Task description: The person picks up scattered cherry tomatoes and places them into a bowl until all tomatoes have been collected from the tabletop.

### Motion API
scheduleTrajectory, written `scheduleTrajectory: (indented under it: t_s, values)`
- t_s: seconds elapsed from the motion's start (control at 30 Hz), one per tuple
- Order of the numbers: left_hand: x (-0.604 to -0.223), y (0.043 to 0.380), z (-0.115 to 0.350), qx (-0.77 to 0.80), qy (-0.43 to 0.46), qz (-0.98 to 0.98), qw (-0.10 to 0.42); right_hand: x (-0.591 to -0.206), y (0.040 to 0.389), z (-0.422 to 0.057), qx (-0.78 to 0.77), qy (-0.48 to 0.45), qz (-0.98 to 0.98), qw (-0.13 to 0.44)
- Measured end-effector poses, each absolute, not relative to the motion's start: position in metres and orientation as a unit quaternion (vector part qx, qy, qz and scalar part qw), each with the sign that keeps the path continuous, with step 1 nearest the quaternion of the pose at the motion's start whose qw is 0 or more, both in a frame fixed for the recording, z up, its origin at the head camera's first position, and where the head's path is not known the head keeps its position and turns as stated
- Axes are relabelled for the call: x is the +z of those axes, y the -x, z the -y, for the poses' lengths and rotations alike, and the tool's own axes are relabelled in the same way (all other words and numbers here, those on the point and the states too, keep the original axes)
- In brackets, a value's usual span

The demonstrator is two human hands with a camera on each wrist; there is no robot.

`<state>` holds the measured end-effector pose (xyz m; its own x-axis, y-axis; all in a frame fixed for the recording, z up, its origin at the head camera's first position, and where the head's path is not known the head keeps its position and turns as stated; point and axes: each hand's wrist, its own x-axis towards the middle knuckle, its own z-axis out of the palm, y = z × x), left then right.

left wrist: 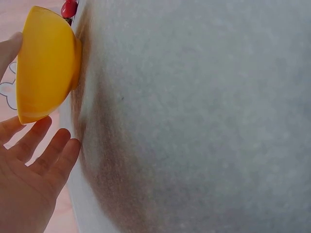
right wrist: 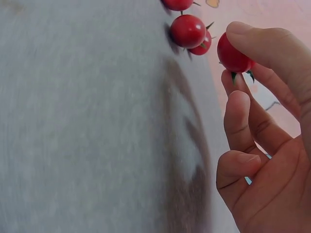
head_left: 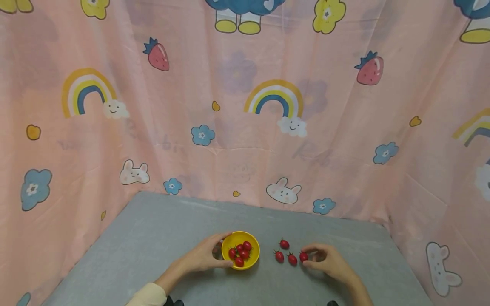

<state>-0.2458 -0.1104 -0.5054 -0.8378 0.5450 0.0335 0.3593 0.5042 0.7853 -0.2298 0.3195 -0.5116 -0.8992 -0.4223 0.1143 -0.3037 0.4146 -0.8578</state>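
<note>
A small yellow bowl (head_left: 250,265) stands on the table with several red cherry tomatoes (head_left: 243,254) inside. My left hand (head_left: 204,254) grips its left side, thumb at the near rim and fingers at the far rim. In the left wrist view, the bowl (left wrist: 46,68) appears side-on between thumb and fingers of the left hand (left wrist: 29,179). Right of the bowl, my right hand (head_left: 331,261) pinches one cherry tomato (right wrist: 233,53) between thumb and fingertips; the right wrist view shows it raised slightly off the table. Three loose cherry tomatoes (head_left: 292,259) lie just left of that hand.
The grey table (head_left: 191,221) reaches back to a pink printed curtain (head_left: 229,170), which also hangs along the left and right sides. Bare tabletop lies between the bowl and the loose tomatoes.
</note>
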Motion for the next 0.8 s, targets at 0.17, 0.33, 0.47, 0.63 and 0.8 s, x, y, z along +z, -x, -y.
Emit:
scheduleTrajectory:
  t_s: [0.17, 0.33, 0.47, 0.63, 0.8]
  values:
    - [-0.506, 0.246, 0.109, 0.417, -0.263, -0.864, 0.106, -0.512, 0.231, -0.316, -0.507, 0.209, -0.835, 0.050]
    - [-0.505, 0.246, 0.110, 0.418, -0.265, -0.863, 0.105, -0.510, 0.232, -0.311, -0.521, 0.197, -0.830, 0.044]
    - [-0.504, 0.245, 0.110, 0.422, -0.269, -0.859, 0.106, -0.508, 0.231, -0.306, -0.525, 0.177, -0.832, 0.041]
    - [-0.506, 0.245, 0.110, 0.427, -0.266, -0.857, 0.111, -0.507, 0.231, -0.300, -0.525, 0.162, -0.835, 0.031]
    - [-0.506, 0.246, 0.110, 0.429, -0.266, -0.856, 0.112, -0.506, 0.232, -0.292, -0.529, 0.152, -0.834, 0.026]
